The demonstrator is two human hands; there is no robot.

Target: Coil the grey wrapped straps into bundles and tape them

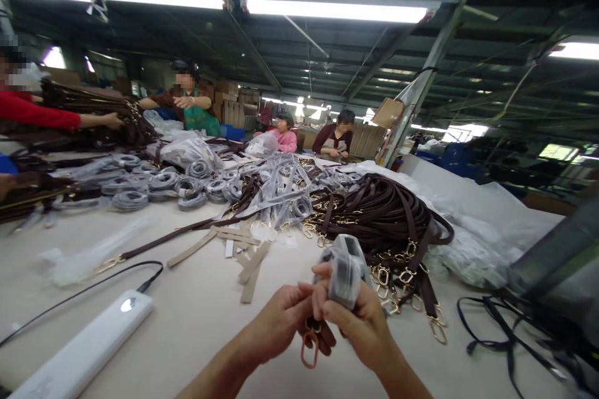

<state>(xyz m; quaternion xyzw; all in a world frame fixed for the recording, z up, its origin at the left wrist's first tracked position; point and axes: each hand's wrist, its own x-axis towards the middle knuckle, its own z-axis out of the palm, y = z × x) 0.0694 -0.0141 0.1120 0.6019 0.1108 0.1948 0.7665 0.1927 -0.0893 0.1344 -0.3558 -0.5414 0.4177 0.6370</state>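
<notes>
Plastic-wrapped strap coil [345,279] is up off the pale table [196,305], gripped in the right hand [367,324], thumb on the near side. From the head view, I see the left hand [276,327] brought right up against those fingers, its own bent and drawn together. Whether they pinch anything, I can't tell; the contact is hidden. A reddish oval ring [309,350] hangs just below the two hands.

What's in hand, I'd say, is close two-handed fingerwork around the coil and ring; it calls for a steady right grip, since the slick wrap could slip. Beyond the hands lies a heap of dark brown straps [397,206] with gold-coloured hardware, with more wrapped coils [130,201] further left and beige strips [253,274] between. A person in a green apron [200,120] works across the table.
</notes>
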